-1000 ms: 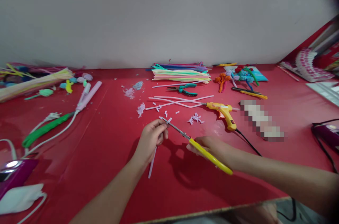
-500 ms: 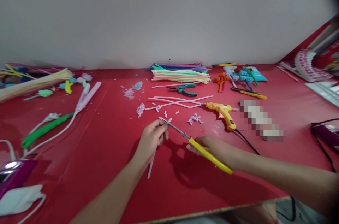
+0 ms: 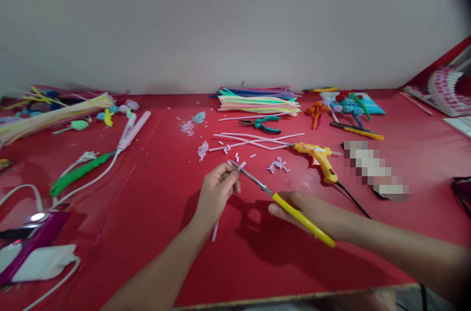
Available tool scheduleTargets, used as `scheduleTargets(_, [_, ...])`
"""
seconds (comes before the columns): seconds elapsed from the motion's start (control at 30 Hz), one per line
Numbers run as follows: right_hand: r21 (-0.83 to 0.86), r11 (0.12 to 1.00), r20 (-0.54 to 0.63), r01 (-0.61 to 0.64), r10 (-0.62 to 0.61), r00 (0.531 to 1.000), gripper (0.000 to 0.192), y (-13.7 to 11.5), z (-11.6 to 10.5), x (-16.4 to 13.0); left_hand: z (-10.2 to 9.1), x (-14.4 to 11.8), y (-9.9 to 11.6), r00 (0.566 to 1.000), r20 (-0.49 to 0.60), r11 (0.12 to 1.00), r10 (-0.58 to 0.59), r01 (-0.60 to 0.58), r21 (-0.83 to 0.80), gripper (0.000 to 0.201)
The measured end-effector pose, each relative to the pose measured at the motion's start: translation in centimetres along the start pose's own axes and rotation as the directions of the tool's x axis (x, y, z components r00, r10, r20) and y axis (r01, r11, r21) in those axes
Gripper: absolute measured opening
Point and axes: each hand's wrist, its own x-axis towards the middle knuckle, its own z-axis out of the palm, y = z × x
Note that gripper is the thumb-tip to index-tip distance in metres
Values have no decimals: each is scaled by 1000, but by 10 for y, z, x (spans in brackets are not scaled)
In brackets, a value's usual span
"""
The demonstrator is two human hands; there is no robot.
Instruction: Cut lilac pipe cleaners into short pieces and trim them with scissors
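Note:
My left hand [image 3: 219, 188] pinches a pale pink pipe cleaner [image 3: 215, 231], whose long end hangs down below the palm. Yellow-handled scissors [image 3: 290, 210] are gripped in my right hand [image 3: 312, 208]. Their metal blades reach to the pipe cleaner's short end at my left fingertips; whether they are fully closed there is hard to see. Small cut pink pieces [image 3: 278, 165] lie in a loose pile beyond the scissors, and a few more are scattered just past my left fingers. A fluffy heap of lilac trimmings [image 3: 202, 150] sits further left.
Behind my hands lie pink pipe cleaners [image 3: 257, 140], a yellow glue gun [image 3: 316, 156], teal-handled pliers [image 3: 263, 123] and a bundle of pipe cleaners [image 3: 259, 102]. A pink hair-straightener-like tool [image 3: 134, 130] and purple device [image 3: 39, 237] with cables are left. The table's front edge [image 3: 294, 296] is near.
The view has shifted a little left, so everything appears further right. Both hands keep their places around the pipe cleaner and scissors.

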Motion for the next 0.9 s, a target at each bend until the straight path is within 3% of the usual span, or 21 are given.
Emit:
scheduleTargets(0.1, [-78, 997, -37, 2, -5, 999, 46, -2, 1, 0, 0, 0, -1, 1000, 0, 1000, 12, -12, 6, 12])
scheduleTargets(0.53, [38, 999, -14, -32, 33, 999, 44, 7, 7, 3, 0, -1, 1, 1000, 5, 999, -18, 18, -27, 12])
scheduleTargets(0.9, [-26, 1000, -5, 17, -17, 1000, 50, -2, 6, 1, 1, 1, 1, 998, 25, 995, -49, 51, -89, 11])
